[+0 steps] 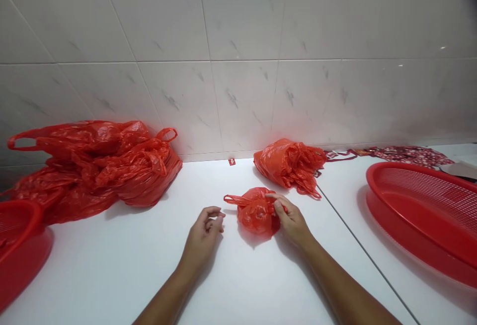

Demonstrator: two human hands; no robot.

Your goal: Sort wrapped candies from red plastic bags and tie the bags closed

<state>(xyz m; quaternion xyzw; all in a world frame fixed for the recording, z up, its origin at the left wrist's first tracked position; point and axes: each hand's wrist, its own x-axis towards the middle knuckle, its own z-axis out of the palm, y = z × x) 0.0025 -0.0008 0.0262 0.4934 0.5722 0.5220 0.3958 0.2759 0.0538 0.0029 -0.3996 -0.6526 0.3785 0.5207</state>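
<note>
A small red plastic bag [255,218] with something bundled inside sits on the white table in front of me. My right hand [292,218] pinches it on its right side, thumb and fingers closed on the gathered plastic. One loop handle of the bag sticks out to the left. Just short of that loop is my left hand [204,228], fingers loosely curled with a gap to the thumb and nothing in them. The contents of the bag cannot be made out through the plastic.
Behind, to the right, lies another crumpled red bag [283,163]. Large filled red bags [112,166] are heaped at left, beside a red basin [32,215]. A red mesh basket [421,215] stands at right, near small red packets [410,155] along the tiled wall.
</note>
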